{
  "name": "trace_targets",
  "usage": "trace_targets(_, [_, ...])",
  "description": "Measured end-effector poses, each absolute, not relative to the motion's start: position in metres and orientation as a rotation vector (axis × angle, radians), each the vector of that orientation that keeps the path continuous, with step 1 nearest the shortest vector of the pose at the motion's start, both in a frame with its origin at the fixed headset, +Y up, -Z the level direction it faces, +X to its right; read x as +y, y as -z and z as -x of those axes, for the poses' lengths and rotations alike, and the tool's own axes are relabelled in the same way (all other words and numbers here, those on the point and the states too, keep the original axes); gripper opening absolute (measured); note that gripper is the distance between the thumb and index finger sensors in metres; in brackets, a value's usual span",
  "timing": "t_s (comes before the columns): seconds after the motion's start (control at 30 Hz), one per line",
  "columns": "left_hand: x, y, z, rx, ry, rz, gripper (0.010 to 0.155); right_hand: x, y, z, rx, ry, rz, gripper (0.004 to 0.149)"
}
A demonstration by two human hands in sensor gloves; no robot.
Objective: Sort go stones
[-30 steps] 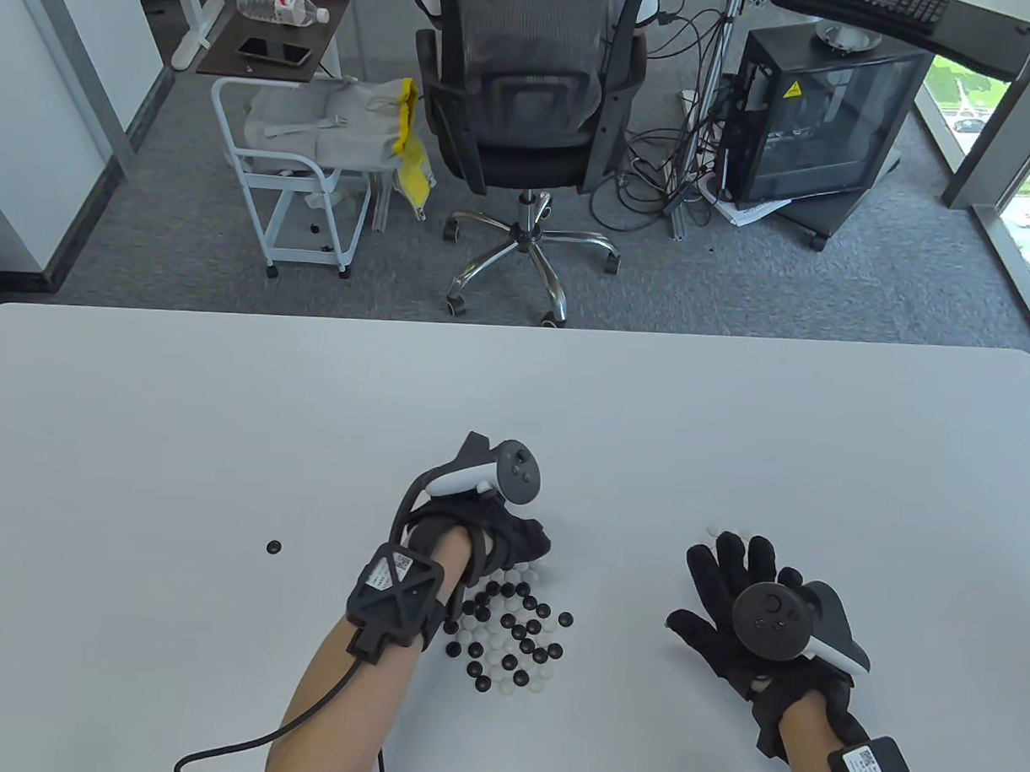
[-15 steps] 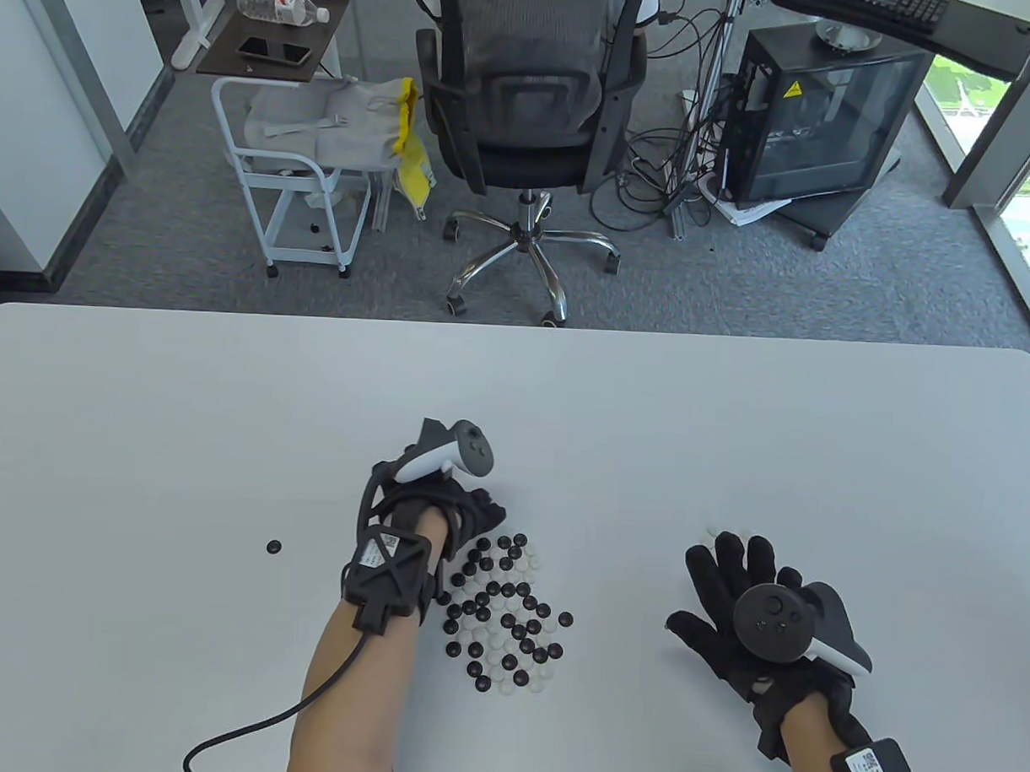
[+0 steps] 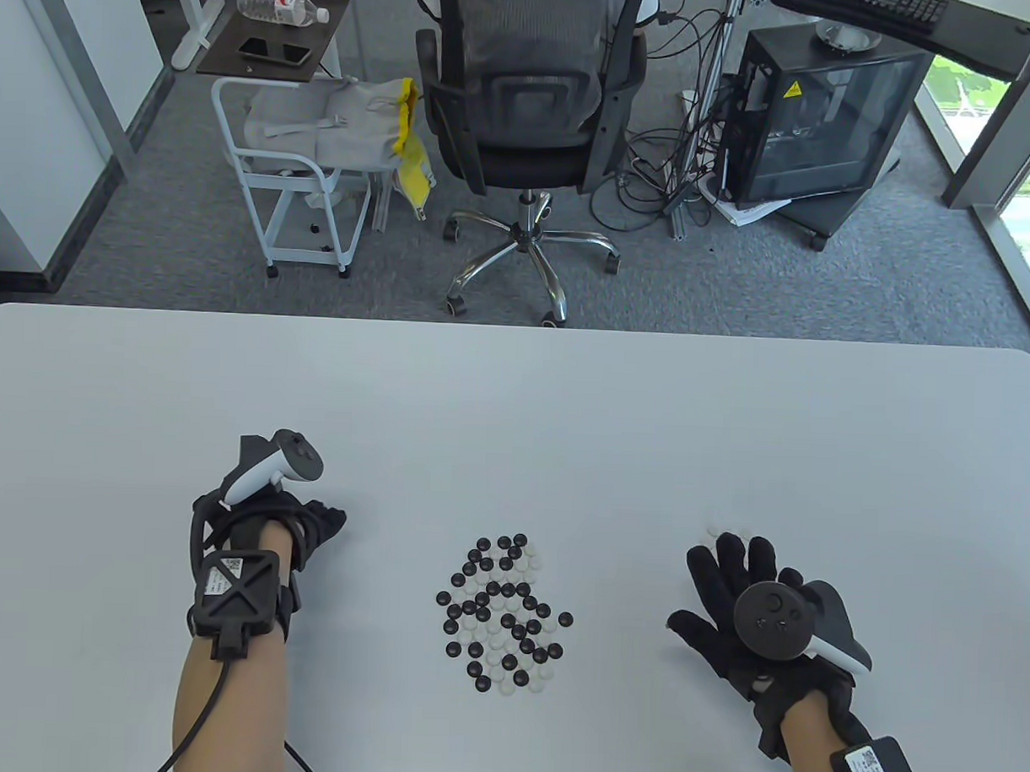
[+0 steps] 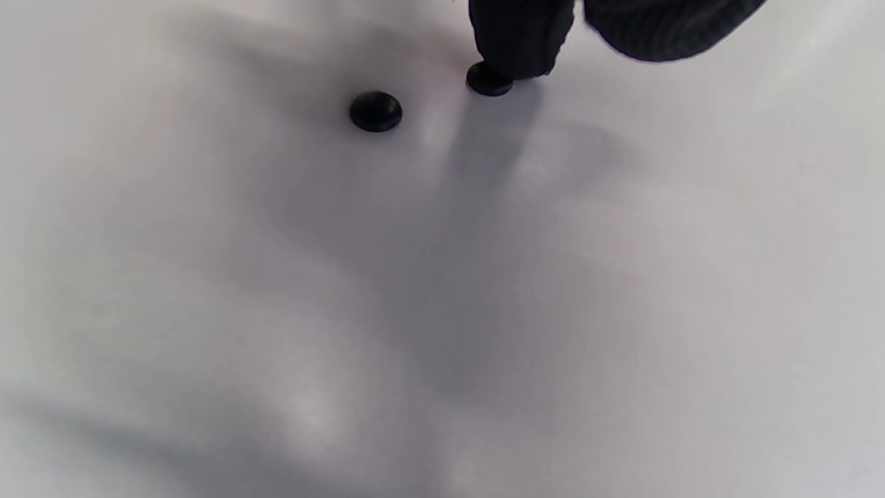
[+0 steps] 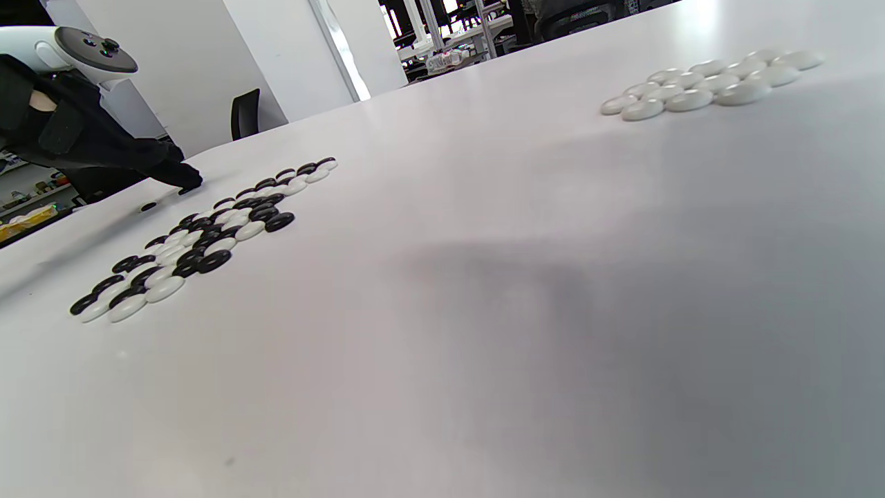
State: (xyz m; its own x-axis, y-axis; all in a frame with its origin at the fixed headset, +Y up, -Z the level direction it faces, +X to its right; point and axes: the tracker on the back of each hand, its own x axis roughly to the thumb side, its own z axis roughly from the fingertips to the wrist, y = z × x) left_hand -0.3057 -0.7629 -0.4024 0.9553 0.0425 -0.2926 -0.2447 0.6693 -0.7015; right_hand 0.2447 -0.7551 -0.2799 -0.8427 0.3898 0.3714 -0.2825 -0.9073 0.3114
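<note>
You are only partway into the sorting. The mixed pile point(image 3: 503, 612) of black and white stones is lying in the middle of the surface point(image 3: 514, 403), still holding most of the stones, so the bulk of the work is remaining. A small cluster of white stones point(image 5: 712, 83) is sitting apart on your right; in the table view only a couple of them are peeking out beyond your right fingertips. On your left, one loose black stone point(image 4: 375, 111) is lying alone on the surface, which I judge to be the start of the black group.

Your left hand point(image 3: 274, 521) is hovering well to the left of the pile, fingers curled downward. In the left wrist view a fingertip point(image 4: 520, 34) is touching a second black stone point(image 4: 489, 78), just beside the loose one; whether you are pinching it or have just set it down, I cannot tell.

Your right hand point(image 3: 748, 597) is resting flat on the surface with fingers spread and straight, gripping nothing, well to the right of the pile and just short of the white cluster.
</note>
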Motion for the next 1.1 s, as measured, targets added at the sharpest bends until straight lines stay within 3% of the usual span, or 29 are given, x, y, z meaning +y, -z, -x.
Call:
trace_targets(0.3, [-0.759, 0.395, 0.322, 0.296, -0.153, 0.835, 0.072, -0.755, 0.280, -0.244, 0.358, -2.695, -0.609, 0.086])
trace_targets(0.43, [-0.747, 0.399, 0.303, 0.204, -0.178, 0.798, 0.071, -0.754, 0.280, -0.244, 0.354, -2.694, -0.610, 0.086])
trace_targets(0.7, [-0.724, 0.407, 0.197, -0.162, -0.113, 0.749, 0.067, -0.754, 0.280, -0.244, 0.355, -2.694, -0.614, 0.086])
trace_targets(0.87, [-0.739, 0.410, 0.134, -0.326, -0.143, 0.793, 0.066, -0.755, 0.280, -0.243, 0.356, -2.693, -0.623, 0.086])
trace_targets(1.1, [-0.763, 0.414, 0.084, -0.412, -0.181, 0.831, 0.066, -0.758, 0.281, -0.243, 0.378, -2.690, -0.629, 0.086])
